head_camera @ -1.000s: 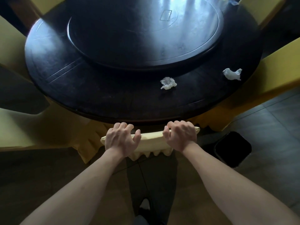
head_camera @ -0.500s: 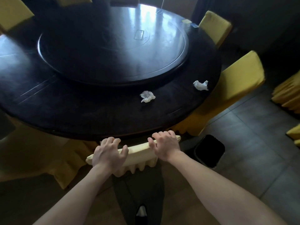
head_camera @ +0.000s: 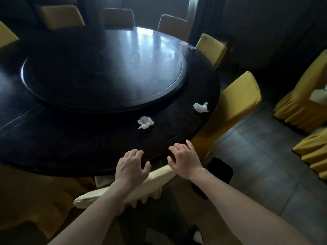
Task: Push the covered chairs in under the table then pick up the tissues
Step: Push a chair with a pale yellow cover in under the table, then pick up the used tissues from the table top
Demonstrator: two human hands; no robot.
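A pale yellow covered chair (head_camera: 155, 179) stands tucked against the near edge of the round dark table (head_camera: 70, 147). My left hand (head_camera: 131, 167) hovers above its back with fingers loosely spread, holding nothing. My right hand (head_camera: 185, 160) floats over the table's rim, fingers relaxed and free. Two crumpled white tissues lie on the table: one (head_camera: 145, 122) just beyond my hands, the other (head_camera: 200, 107) further right near the edge.
A raised turntable (head_camera: 106, 71) fills the table's middle. Yellow covered chairs ring the table, one (head_camera: 237, 101) at the right edge. A black bin (head_camera: 218, 171) sits on the tiled floor beside my right wrist. More covered chairs (head_camera: 304, 99) stand far right.
Both hands have let go of the chair back and lifted toward the table. The view has risen and turned right, showing more of the room.
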